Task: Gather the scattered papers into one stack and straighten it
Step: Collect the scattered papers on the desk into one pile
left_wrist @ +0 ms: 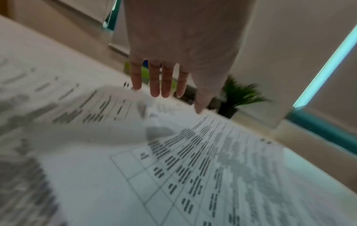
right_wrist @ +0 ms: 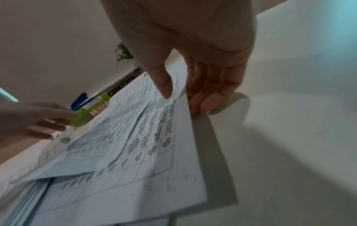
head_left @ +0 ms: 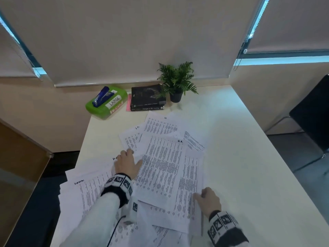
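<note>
Several printed papers (head_left: 165,168) lie fanned and overlapping across the near half of the white tabletop (head_left: 249,157), some hanging past its near-left edge, so the gathering looks barely begun. Nearest, the right hand (head_left: 209,200) pinches the right edge of the upper sheets, thumb on top and fingers curled beneath, lifting that edge slightly off the tabletop. A little farther on, the left hand (head_left: 127,164) lies flat and spread, fingers straight, over the left side of the spread; whether the fingertips press the paper or hover just above it is hard to say, since the left wrist view is blurred.

To do this step well, I would sweep the outlying left sheets inward under the flat palm while the right hand holds its edge as a stop, drawing the overhanging pages back first so none slide off. Lifting should wait until all the sheets overlap.

Beyond the papers, well apart from both hands, sit a green box (head_left: 106,102) with a blue stapler (head_left: 101,96) on it, stacked books (head_left: 147,99) and a potted plant (head_left: 177,82).
</note>
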Motion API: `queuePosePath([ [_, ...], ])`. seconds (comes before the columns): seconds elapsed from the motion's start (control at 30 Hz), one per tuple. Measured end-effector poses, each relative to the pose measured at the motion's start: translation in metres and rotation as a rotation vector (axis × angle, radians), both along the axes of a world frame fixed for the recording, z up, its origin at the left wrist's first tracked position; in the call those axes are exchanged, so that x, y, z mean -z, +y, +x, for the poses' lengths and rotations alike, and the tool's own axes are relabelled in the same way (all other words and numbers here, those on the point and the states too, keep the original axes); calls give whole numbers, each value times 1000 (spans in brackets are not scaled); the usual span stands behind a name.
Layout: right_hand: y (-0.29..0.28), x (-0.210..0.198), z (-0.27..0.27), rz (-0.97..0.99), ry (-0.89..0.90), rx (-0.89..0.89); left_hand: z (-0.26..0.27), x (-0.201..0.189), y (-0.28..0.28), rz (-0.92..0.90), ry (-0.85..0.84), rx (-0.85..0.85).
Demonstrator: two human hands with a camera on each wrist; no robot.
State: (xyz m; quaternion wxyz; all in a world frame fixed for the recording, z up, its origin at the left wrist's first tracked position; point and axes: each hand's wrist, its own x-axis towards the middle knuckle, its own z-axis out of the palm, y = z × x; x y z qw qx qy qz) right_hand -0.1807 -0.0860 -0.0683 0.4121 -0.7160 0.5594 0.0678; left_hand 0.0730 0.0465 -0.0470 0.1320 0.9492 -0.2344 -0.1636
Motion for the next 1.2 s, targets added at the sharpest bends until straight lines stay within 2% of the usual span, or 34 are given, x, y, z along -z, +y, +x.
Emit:
queuePosePath([
  [0.07, -5, 2, 4, 10, -50, 22, 11, 17, -11, -33, 153, -43],
  [0.27, -19, 4, 19, 177, -272, 171, 16, 32, -33, -146, 269, -241],
  [0.37, -28, 1, 35, 245, -314, 238, 5, 24, -35, -250, 208, -184],
  [0.5, -44, 2, 48, 227, -270, 276, -24, 11, -21, -400, 491, -95],
  [0.6, -49, 4, 46, 205, -221, 211, -52, 14, -9, -318, 622, 25],
  [0.67, -52, 5, 37, 211, -208, 181, -65, 16, -9, -302, 561, 62],
  [0.77, -69, 2, 7, 185, -208, 208, -62, 16, -14, -313, 232, -38],
  [0.83, -86, -2, -21, 176, -212, 238, -51, 23, -16, -264, 84, -68],
  [1.03, -119, -4, -76, 280, -166, 364, -43, 37, -22, 73, 3, -47],
  [1.1, -125, -7, -85, 288, -189, 391, -44, 37, -27, 102, 39, -75],
  [1.2, -126, -21, -88, 320, -253, 397, -42, 35, -34, 24, 185, -181],
])
